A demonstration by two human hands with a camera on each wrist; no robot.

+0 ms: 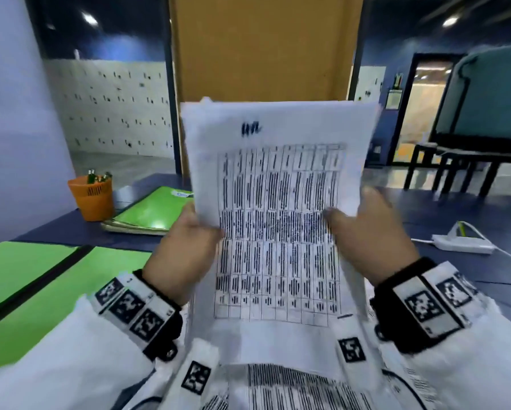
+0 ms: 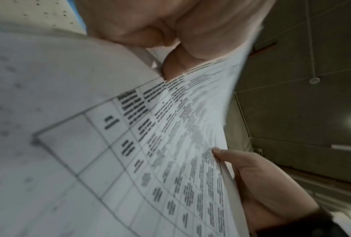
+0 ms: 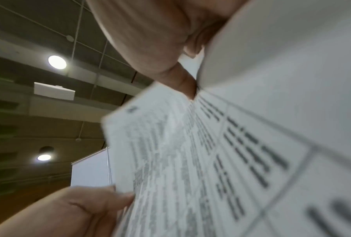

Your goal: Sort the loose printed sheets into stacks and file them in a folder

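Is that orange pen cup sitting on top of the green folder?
No, the orange pen cup stands on the dark table beside the green folder.

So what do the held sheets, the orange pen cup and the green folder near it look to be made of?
Printed sheets: thin matte white paper; they curve and fan at the edges where the left hand and right hand pinch them.
Orange pen cup: probably moulded plastic, given its uniform colour and slotted wall.
Green folder: glossy, likely plastic or coated card; it reflects light.
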